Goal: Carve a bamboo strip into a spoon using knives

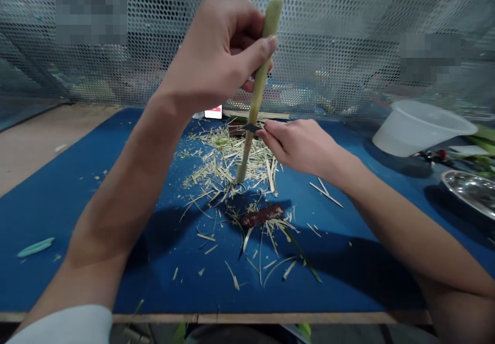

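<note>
My left hand [232,50] is closed around the upper part of a pale green bamboo strip [253,107]. The strip stands nearly upright, its top leaning right and its lower end over the pile of shavings. Part-way down, a small dark blade [251,127] crosses it, touching or very close to it. My right hand [294,140] pinches that blade from the right side. Pale thin shavings [220,153] lie heaped below and behind. A dark red-brown flat piece [263,215], strewn with shavings, rests nearer to me.
A blue mat [96,189] covers the table. To the right are a white plastic tub [417,132] and a shiny metal tray [472,192]. At the back stands a lit phone screen [213,112] before a perforated metal panel [328,34]. A teal object [35,247] lies left.
</note>
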The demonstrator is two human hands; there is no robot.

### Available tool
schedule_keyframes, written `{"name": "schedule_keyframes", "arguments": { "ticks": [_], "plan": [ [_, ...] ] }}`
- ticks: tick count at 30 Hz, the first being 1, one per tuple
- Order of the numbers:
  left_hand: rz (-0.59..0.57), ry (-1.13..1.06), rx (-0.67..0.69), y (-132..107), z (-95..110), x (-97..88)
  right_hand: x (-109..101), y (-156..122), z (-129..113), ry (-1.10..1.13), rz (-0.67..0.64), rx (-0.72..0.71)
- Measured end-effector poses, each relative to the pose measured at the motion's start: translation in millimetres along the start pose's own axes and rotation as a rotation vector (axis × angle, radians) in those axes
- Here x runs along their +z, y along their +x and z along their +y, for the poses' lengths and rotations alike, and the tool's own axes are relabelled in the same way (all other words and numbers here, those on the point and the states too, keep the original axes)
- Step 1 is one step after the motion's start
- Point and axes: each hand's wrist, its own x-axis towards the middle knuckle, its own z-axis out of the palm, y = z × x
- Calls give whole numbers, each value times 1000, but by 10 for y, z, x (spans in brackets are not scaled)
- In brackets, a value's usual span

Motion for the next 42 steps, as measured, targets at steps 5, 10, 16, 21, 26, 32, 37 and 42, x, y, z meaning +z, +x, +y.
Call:
{"name": "schedule_keyframes", "arguments": {
  "ticks": [5, 10, 16, 21, 26, 32, 37, 42],
  "plan": [
    [-30, 33, -52, -9, 48, -22, 31, 1, 4, -13, -42, -25],
    [-40, 29, -88, -25, 92, -33, 6, 18, 21, -5, -85, -39],
    [-40, 36, -101, -34, 107, -10, 215, -50, -42, -44, -285, -135],
    [-80, 55, -51, -25, 95, -39, 411, -107, -79, 2, -321, -171],
    [-81, 62, -41, -15, 79, -68, 216, -86, -78, 49, -276, -156],
    [-144, 55, -35, -36, 55, -51, -43, -73, -34, -17, 34, -1],
    [-132, 87, -37, -43, 57, -44, -35, -47, -11, -50, 93, 29],
    [-128, 113, -33, -35, 37, -41, 82, -36, -19, -82, 26, -11]
  ]
}}
